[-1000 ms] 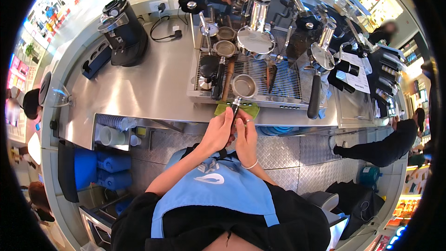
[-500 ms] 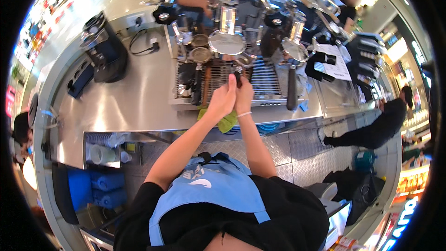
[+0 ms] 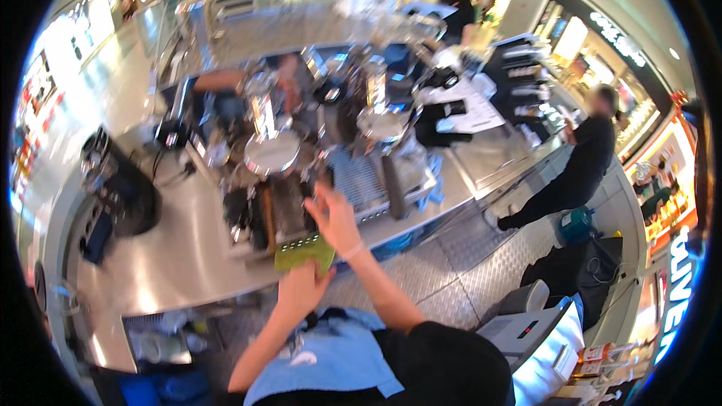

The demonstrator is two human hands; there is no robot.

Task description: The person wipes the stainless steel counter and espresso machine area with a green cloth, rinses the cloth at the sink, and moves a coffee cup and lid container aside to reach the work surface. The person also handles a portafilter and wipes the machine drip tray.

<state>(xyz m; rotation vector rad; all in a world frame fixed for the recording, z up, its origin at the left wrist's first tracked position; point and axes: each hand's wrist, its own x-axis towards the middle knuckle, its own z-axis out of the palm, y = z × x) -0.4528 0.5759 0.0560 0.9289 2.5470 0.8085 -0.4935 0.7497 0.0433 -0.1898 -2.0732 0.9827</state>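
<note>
A green cloth (image 3: 301, 254) hangs at the front edge of the espresso machine's drip tray (image 3: 359, 180). My left hand (image 3: 301, 289) is closed on the cloth's lower edge, with its fingertips partly hidden. Just above and right of the cloth is my right hand (image 3: 337, 224), its fingers apart beside the drip tray's slats; blur hides whether it touches the dark handle there. A portafilter with a long black handle (image 3: 393, 186) sits under the right-hand group head (image 3: 382, 126). The other group head (image 3: 272, 152) shows its round chrome underside.
A black grinder (image 3: 120, 184) stands on the steel counter (image 3: 195, 256) at left. Papers (image 3: 474, 114) and a rack of dark items (image 3: 523, 75) lie beyond the machine at right. A person in black (image 3: 583, 154) stands on the metal floor at right.
My hands have parted from the portafilter handle they were both on. The left came down to the green cloth; the right opened its fingers. The whole view has swung and tilted.
</note>
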